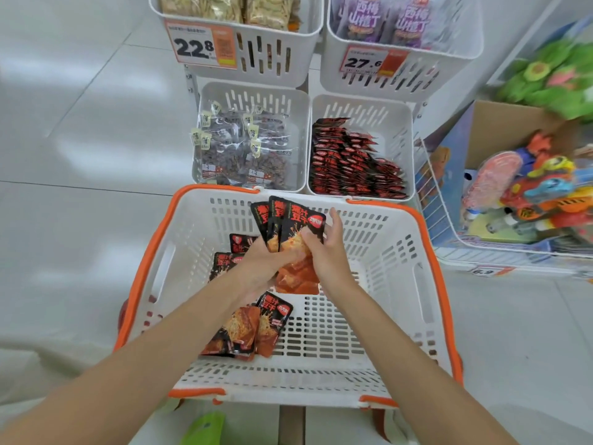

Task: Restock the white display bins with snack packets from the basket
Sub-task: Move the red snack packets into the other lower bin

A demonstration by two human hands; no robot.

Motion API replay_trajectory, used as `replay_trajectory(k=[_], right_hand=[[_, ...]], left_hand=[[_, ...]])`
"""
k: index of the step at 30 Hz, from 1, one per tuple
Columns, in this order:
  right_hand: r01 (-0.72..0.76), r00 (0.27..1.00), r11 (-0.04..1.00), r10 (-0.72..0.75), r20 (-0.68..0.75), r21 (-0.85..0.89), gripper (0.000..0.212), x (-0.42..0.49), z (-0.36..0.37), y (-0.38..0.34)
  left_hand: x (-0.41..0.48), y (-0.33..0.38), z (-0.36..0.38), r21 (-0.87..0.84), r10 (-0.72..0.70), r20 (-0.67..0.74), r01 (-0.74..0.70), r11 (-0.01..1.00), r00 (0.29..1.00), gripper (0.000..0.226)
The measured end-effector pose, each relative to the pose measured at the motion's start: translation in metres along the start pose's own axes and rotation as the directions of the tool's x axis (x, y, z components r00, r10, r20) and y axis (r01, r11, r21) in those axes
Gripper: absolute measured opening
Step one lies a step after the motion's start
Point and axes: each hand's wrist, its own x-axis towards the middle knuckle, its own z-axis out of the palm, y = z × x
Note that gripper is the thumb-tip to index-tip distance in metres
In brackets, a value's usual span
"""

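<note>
A white basket (398,284) with an orange rim sits below me, with several black-and-red snack packets (247,329) loose on its floor. My left hand (260,268) and my right hand (327,252) both grip one fanned bunch of the same packets (288,223) above the basket's far half. Just beyond the basket, the lower right white bin (394,136) holds a stacked row of matching black-and-red packets (349,162). The lower left white bin (298,123) holds clear bags of dark snacks (237,149).
Two upper white bins (282,69) carry price tags reading 22.8 and 27.6, and hold gold and purple packets. A wire-sided display with a cardboard box of colourful toys (526,194) stands to the right. Pale tiled floor (80,155) lies to the left.
</note>
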Motion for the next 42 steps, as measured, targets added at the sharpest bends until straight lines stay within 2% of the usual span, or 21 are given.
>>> replay_trajectory(k=[4, 5, 7, 8, 10, 13, 15, 17, 19, 22, 24, 25, 28, 30, 32, 34, 35, 37, 38, 40, 42], right_hand=[[0.098, 0.995, 0.994, -0.097, -0.016, 0.052, 0.076, 0.003, -0.008, -0.010], [0.111, 0.994, 0.993, -0.111, 0.002, 0.045, 0.078, 0.003, -0.011, -0.013], [0.128, 0.991, 0.992, -0.128, 0.048, 0.006, 0.079, 0.007, -0.016, -0.020], [0.124, 0.990, 0.992, -0.124, 0.067, -0.008, 0.080, 0.009, -0.018, -0.023], [0.106, 0.988, 0.994, -0.104, 0.113, -0.011, 0.082, 0.010, -0.019, -0.029], [0.111, 0.973, 0.992, -0.097, 0.212, -0.059, 0.087, 0.007, -0.017, -0.033], [0.140, 0.969, 0.988, -0.125, 0.211, -0.058, 0.093, 0.002, -0.013, -0.036], [0.244, 0.962, 0.961, -0.224, 0.154, -0.128, 0.102, -0.003, -0.010, -0.043], [0.373, 0.928, 0.879, -0.346, 0.141, -0.297, 0.108, -0.007, -0.007, -0.052], [0.403, 0.905, 0.834, -0.424, 0.030, -0.376, 0.087, -0.010, -0.004, -0.056], [0.405, 0.892, 0.855, -0.448, -0.067, -0.323, 0.068, -0.008, -0.004, -0.054], [0.417, 0.885, 0.846, -0.461, -0.061, -0.333, 0.061, -0.006, -0.005, -0.053], [0.406, 0.911, 0.814, -0.395, 0.119, -0.415, 0.055, 0.000, -0.011, -0.062], [0.414, 0.910, 0.734, -0.346, 0.227, -0.538, 0.072, 0.005, -0.021, -0.073], [0.464, 0.886, 0.623, -0.337, 0.320, -0.629, 0.097, 0.013, -0.035, -0.086], [0.489, 0.867, 0.552, -0.220, 0.448, -0.675, 0.112, 0.019, -0.049, -0.102], [0.490, 0.857, 0.517, -0.138, 0.497, -0.702, 0.108, 0.022, -0.056, -0.108], [0.499, 0.832, 0.468, -0.023, 0.554, -0.729, 0.072, 0.028, -0.065, -0.118], [0.510, 0.825, 0.461, -0.022, 0.565, -0.726, 0.057, 0.032, -0.069, -0.120], [0.507, 0.825, 0.516, -0.061, 0.561, -0.690, 0.057, 0.042, -0.080, -0.123], [0.473, 0.834, 0.602, -0.069, 0.548, -0.643, 0.076, 0.055, -0.094, -0.127]], left_hand=[[-0.006, 0.013, 0.004, -0.017, -0.109, 0.239, 0.116, 0.993, 0.965, 0.025], [-0.007, 0.015, 0.003, -0.011, -0.128, 0.279, 0.136, 0.991, 0.952, 0.025], [-0.004, 0.015, 0.001, -0.009, -0.118, 0.317, 0.127, 0.992, 0.941, 0.044], [-0.004, 0.016, 0.002, -0.016, -0.105, 0.306, 0.115, 0.993, 0.946, 0.048], [-0.004, 0.015, 0.005, 0.005, -0.055, 0.262, 0.055, 0.998, 0.963, 0.039], [-0.007, 0.016, 0.012, 0.176, 0.037, 0.180, -0.069, 0.982, 0.983, 0.034], [-0.012, 0.016, 0.016, 0.196, 0.089, 0.130, -0.114, 0.974, 0.987, 0.030], [-0.017, 0.018, 0.021, 0.262, 0.169, 0.071, -0.182, 0.948, 0.983, 0.035], [-0.017, 0.018, 0.022, 0.348, 0.215, 0.084, -0.230, 0.909, 0.973, 0.041], [-0.017, 0.017, 0.023, 0.313, 0.235, 0.187, -0.285, 0.906, 0.954, 0.066], [-0.017, 0.017, 0.027, 0.286, 0.297, 0.204, -0.347, 0.893, 0.933, 0.068], [-0.017, 0.018, 0.029, 0.282, 0.333, 0.195, -0.378, 0.882, 0.922, 0.066], [-0.015, 0.020, 0.033, 0.282, 0.389, 0.141, -0.414, 0.865, 0.910, 0.049], [-0.014, 0.023, 0.032, 0.321, 0.374, 0.097, -0.385, 0.865, 0.922, 0.037], [-0.009, 0.029, 0.026, 0.368, 0.337, 0.123, -0.358, 0.858, 0.933, 0.037], [0.002, 0.036, 0.019, 0.517, 0.332, 0.212, -0.393, 0.760, 0.919, 0.035], [0.008, 0.041, 0.016, 0.596, 0.325, 0.253, -0.411, 0.690, 0.911, 0.032], [0.021, 0.052, 0.015, 0.712, 0.283, 0.320, -0.427, 0.557, 0.904, 0.028], [0.027, 0.060, 0.017, 0.738, 0.254, 0.351, -0.433, 0.518, 0.902, 0.030], [0.041, 0.076, 0.025, 0.746, 0.177, 0.401, -0.433, 0.506, 0.899, 0.036], [0.059, 0.092, 0.038, 0.723, 0.104, 0.432, -0.413, 0.554, 0.896, 0.041]])
